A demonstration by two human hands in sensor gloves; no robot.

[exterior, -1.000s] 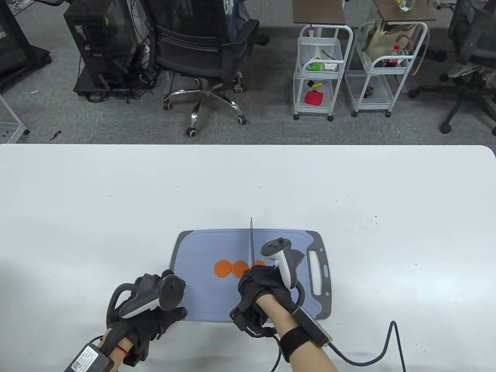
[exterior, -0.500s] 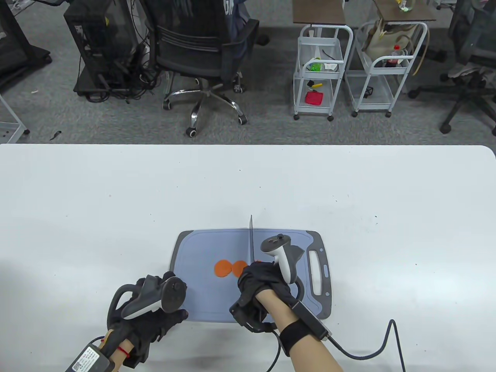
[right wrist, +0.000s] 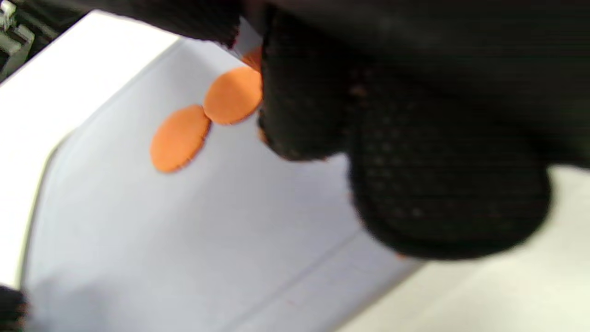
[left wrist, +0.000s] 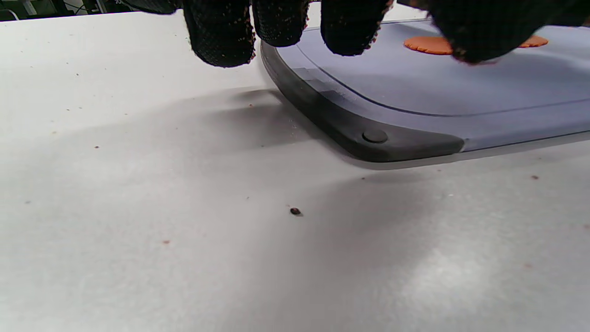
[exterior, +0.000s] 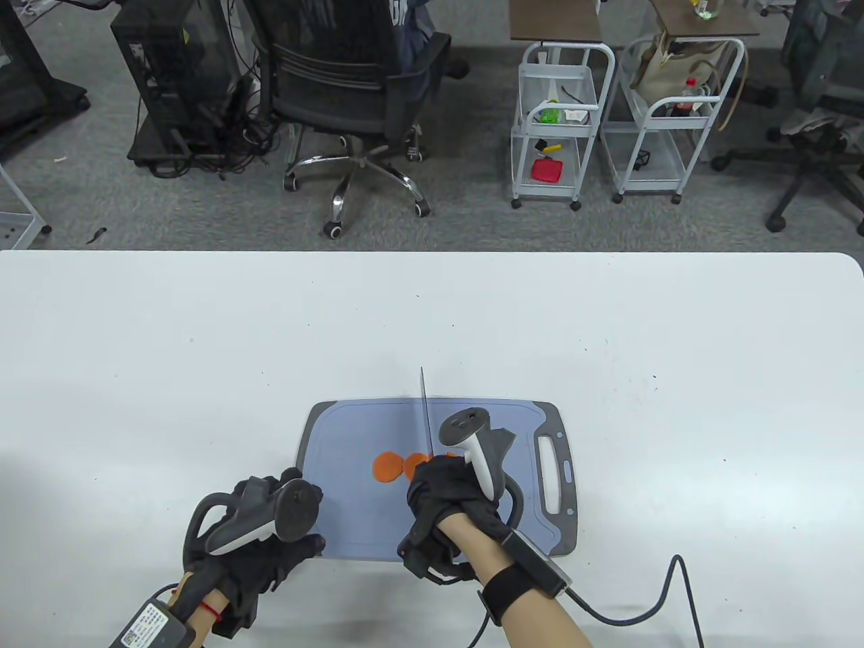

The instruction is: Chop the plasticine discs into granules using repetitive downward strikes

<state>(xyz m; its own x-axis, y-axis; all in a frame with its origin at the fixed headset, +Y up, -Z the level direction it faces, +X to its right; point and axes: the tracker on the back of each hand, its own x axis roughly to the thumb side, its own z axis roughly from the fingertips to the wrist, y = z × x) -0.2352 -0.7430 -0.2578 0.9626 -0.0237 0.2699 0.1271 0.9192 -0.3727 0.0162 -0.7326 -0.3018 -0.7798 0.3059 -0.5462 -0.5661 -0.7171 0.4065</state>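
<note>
Flat orange plasticine discs lie side by side on a grey-blue cutting board; two show whole in the right wrist view, a third is mostly hidden behind my glove. My right hand grips a knife's handle; the thin blade points away from me, edge down, over the right part of the discs. My left hand rests at the board's near-left corner, thumb on the board, other fingers over its left rim and the table, holding nothing.
The board has a dark rim and a handle slot on its right. It lies near the front of a white table. Small crumbs dot the table. A cable trails from my right wrist. Chairs and carts stand beyond the far edge.
My right hand and the knife have shifted left, and the blade tip now shows farther up and left in the table view. The left hand has barely moved.
</note>
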